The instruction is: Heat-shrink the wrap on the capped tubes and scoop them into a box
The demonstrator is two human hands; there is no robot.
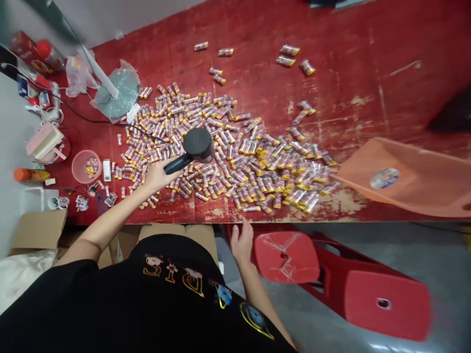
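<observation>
My left hand (161, 176) is wrapped round the handle of a black round-headed device (197, 142), held over a wide pile of small clear tubes with yellow ends (217, 117). A black cable runs from the left toward the device. My right hand (242, 240) hangs just below the table's front edge with its fingers apart and nothing in them. An orange plastic scoop (412, 171) lies at the right end of the pile.
Loose tubes lie farther back on the red table (342, 63). At the left stand a lamp base (119, 95), a pink basket (86, 166) and an orange-capped bottle (32, 175). Red stools (287, 257) stand on the floor at the right.
</observation>
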